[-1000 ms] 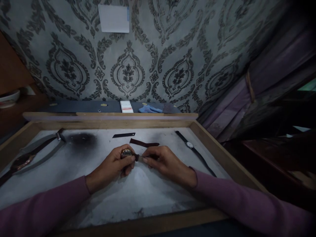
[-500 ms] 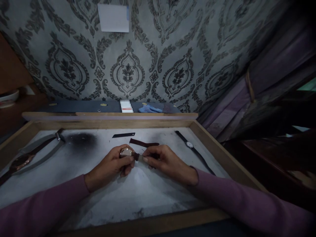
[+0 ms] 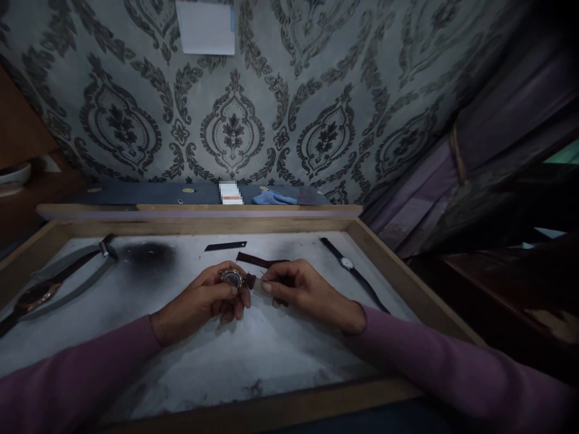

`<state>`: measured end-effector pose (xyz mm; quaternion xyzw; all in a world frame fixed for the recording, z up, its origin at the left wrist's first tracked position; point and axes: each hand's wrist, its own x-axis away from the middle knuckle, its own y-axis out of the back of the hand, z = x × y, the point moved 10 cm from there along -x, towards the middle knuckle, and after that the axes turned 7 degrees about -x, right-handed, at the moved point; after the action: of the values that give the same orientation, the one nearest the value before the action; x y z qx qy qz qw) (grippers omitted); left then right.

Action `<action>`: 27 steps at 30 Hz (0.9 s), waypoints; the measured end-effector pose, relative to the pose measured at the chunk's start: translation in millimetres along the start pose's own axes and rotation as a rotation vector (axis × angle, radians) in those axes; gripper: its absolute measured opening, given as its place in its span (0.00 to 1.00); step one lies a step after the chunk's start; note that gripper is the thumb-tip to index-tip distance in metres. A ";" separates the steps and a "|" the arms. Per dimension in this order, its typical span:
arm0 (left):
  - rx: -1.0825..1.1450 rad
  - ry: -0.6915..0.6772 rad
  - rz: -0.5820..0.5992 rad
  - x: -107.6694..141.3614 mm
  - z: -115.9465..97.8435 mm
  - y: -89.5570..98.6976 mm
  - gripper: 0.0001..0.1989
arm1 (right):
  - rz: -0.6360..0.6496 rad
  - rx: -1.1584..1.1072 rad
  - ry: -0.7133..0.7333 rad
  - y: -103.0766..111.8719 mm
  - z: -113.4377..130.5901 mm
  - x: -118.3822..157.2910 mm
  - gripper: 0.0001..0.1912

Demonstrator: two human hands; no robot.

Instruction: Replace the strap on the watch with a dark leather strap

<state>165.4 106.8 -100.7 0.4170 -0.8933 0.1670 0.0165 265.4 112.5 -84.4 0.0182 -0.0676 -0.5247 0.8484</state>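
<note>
Over the middle of the tray, my left hand (image 3: pixel 210 295) pinches a round metal watch case (image 3: pixel 232 278) between thumb and fingers. Close against the case's right side is the end of a dark brown watch strap (image 3: pixel 256 283), its underside paler. My right hand (image 3: pixel 307 292) is closed on that strap; whether the strap is joined to the case I cannot tell. Just behind my hands lies another dark brown strap piece (image 3: pixel 257 260), partly covered by my right fingers. A dark snap-off blade (image 3: pixel 225 246) rests farther back.
A wooden-rimmed tray (image 3: pixel 203 225) with a white, stained floor surrounds the work. On its right lies a small black-strapped watch (image 3: pixel 347 263). At left are a brown watch (image 3: pixel 38 296) and grey metal tweezers-like arms (image 3: pixel 85 283). Behind sits a blue cloth (image 3: pixel 274 198).
The watch case has tilted in my left hand, so its face looks darker. The strap end now sits slightly apart from my left thumb, and my left fingers show more below.
</note>
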 end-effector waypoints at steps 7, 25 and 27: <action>0.032 -0.025 0.014 -1.7 0.8 4.2 0.09 | -0.019 -0.019 0.015 4.7 4.0 1.8 0.14; -0.021 -0.015 -0.040 -0.9 0.5 4.3 0.12 | -0.016 -0.039 -0.018 5.5 -4.0 -0.3 0.13; -0.032 -0.020 -0.045 -0.7 -1.0 3.6 0.12 | -0.018 -0.034 -0.017 5.0 -3.3 -0.1 0.13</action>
<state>163.0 109.7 -100.9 0.4382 -0.8864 0.1482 0.0181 270.3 114.8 -87.1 -0.0001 -0.0658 -0.5335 0.8432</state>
